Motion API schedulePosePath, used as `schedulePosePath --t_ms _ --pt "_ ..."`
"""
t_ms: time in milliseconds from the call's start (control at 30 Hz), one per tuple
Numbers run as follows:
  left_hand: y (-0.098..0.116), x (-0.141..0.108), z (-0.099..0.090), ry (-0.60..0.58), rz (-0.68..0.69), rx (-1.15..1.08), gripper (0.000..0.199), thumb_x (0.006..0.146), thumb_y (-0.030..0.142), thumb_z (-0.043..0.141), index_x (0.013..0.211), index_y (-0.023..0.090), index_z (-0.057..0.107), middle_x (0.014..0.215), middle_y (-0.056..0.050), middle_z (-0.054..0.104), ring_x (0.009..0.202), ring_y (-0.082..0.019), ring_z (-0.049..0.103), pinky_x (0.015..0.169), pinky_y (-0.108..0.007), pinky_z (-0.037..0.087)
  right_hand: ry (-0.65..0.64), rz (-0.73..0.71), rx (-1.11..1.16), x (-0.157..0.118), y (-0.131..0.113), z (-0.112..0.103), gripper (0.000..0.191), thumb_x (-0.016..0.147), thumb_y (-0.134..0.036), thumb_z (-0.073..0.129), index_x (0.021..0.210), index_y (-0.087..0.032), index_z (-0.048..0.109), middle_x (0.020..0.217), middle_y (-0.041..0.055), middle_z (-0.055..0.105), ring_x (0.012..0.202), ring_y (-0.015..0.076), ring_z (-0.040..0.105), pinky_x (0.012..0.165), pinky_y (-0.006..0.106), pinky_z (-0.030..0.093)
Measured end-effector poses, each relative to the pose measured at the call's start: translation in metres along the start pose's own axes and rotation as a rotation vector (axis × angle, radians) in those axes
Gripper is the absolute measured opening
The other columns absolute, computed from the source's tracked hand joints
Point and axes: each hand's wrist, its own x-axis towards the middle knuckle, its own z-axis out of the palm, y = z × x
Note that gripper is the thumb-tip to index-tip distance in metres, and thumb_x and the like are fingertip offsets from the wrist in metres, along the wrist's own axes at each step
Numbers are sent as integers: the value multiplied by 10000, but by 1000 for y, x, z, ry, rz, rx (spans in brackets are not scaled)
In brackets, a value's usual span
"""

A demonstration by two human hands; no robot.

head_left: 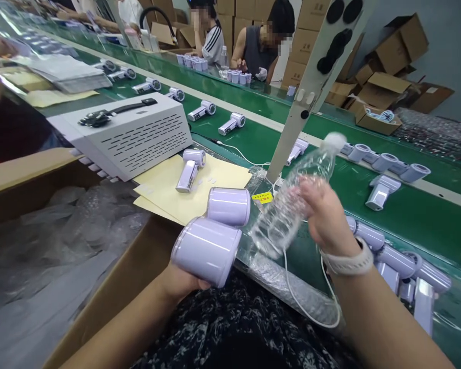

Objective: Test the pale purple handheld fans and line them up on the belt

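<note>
My left hand (184,281) is wrapped around the underside of a shiny lavender cylinder-shaped part (205,248), with most of its fingers hidden beneath. A second lavender cylinder (229,206) is right behind it; whether that one is held too, I cannot tell. My right hand (325,210), with a pale wristband, grips a see-through plastic bottle (292,205) with a white cap, tilted and slightly blurred. Beyond the cylinders, a lavender handheld fan (191,169) lies on yellow paper (157,192). A yellow label (262,198) shows beside the bottle.
A grey slotted metal box (146,138) stands at left, behind a carton (126,279) of plastic bags. More fans (232,123) lie along the green conveyor (265,136). A metal post (303,102) rises ahead; a white cable (292,292) loops below. Co-workers sit across.
</note>
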Motion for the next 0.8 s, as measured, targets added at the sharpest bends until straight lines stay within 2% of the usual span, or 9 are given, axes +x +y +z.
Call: schedulePosePath --t_ms 33,133,200,300,400,500,567,700,800 --pt "3 4 3 -33 55 -6 671 562 402 988 1180 276 760 1007 -8 809 830 -195 747 799 -286 614 -77 193 130 -17 1 -9 504 789 -662 773 1017 -233 638 858 53 699 782 237 689 734 406 589" --pt "12 18 19 -73 118 22 729 591 396 975 1264 267 725 1169 -47 773 1023 -252 739 933 -359 598 -259 773 508 -59 10 -25 562 827 -737 694 939 -186 705 739 29 703 601 148 655 579 276 572" --pt "15 25 30 -32 95 48 718 574 404 978 1230 237 740 1147 -59 770 1033 -259 728 913 -356 602 -264 917 680 -76 16 -28 590 795 -738 731 938 -166 721 703 13 708 552 119 646 550 230 561" --pt "16 30 40 -47 73 32 507 604 361 965 1055 212 786 963 -25 767 865 -189 714 768 -262 598 -238 910 791 -84 24 -29 572 746 -703 800 937 -169 731 687 1 714 539 125 653 530 231 563" --pt "17 31 42 -126 79 57 464 596 352 972 997 211 786 907 -12 744 855 -179 691 811 -265 588 -214 892 844 -85 28 -31 527 721 -619 867 937 -155 738 667 2 720 522 130 657 501 231 558" --pt "18 31 40 -177 96 137 547 571 342 985 1063 224 777 960 -17 743 897 -190 686 922 -310 571 -196 889 871 -85 30 -35 507 685 -537 924 933 -136 737 705 16 747 546 128 683 500 210 562" --pt "16 30 38 -180 109 154 578 596 361 973 1118 226 764 1006 -27 741 900 -192 688 920 -312 570 -184 885 868 -84 32 -37 501 681 -523 928 940 -139 739 715 20 750 563 141 699 507 219 573" --pt "12 28 33 -185 123 194 709 639 419 946 1276 219 706 1097 -63 739 935 -208 697 890 -298 577 -122 868 824 -84 41 -36 434 786 -557 836 916 -155 739 688 25 734 579 163 708 538 253 588" --pt "11 28 30 -207 108 263 878 626 452 950 1400 190 626 1210 -111 721 1007 -228 697 933 -306 567 -123 905 727 -81 41 -33 491 814 -632 768 891 -148 736 694 46 740 561 159 692 501 247 557"
